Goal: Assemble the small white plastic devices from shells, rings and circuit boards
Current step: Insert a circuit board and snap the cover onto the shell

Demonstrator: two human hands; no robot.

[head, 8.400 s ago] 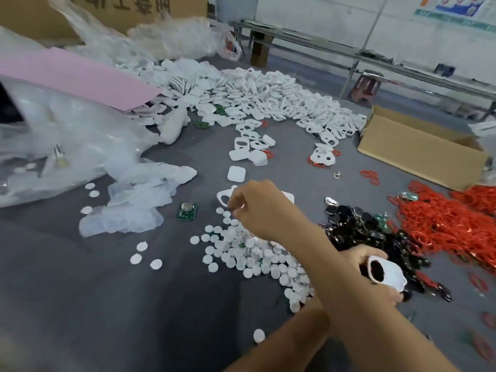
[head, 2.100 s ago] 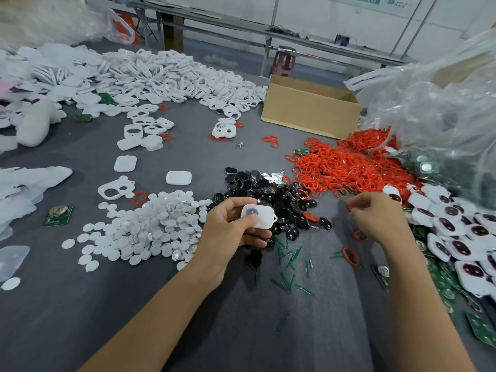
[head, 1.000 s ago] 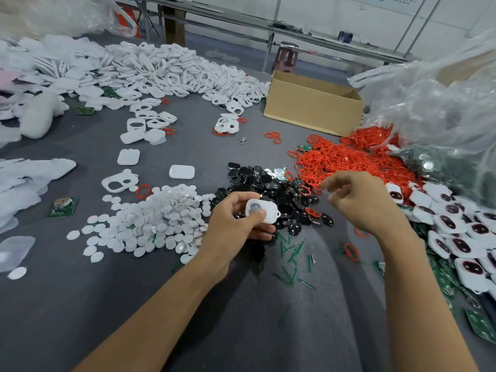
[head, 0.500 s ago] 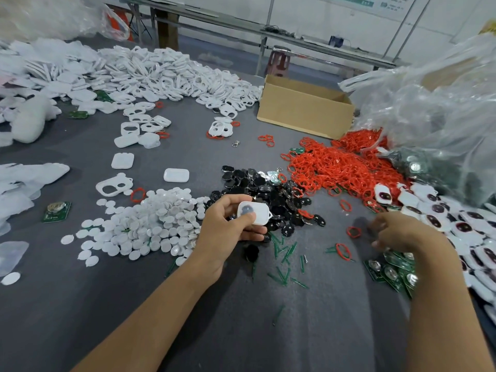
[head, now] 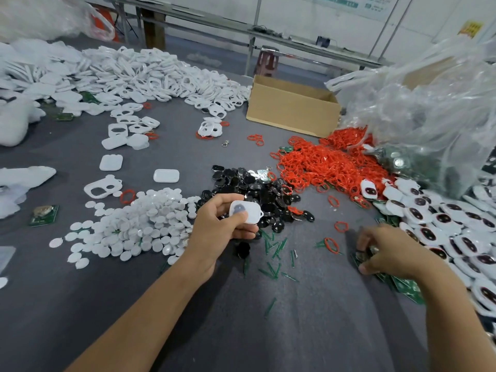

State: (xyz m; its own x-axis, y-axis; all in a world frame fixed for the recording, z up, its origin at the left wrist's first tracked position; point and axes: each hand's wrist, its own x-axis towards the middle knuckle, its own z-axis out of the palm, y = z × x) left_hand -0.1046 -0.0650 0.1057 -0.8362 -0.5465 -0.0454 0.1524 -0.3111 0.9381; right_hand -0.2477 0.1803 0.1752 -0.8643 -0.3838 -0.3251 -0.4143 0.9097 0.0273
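The left hand [head: 218, 232] is raised over the middle of the bench [head: 80, 304], thumb and curled fingers pinching a white shell [head: 244, 212] with a dark round window, just in front of the heap of black parts [head: 257, 189] and beside the white discs [head: 139, 226]. Toward the bench's right edge, the right hand [head: 389, 251] lies on the green circuit boards [head: 402, 285], fingers curled down onto them. Whether it grips one I cannot tell; the red rings [head: 322, 165] are heaped behind it.

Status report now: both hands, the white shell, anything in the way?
Left hand holds white shell. Right hand pinches circuit board. Loose red ring beside it, not blocking.
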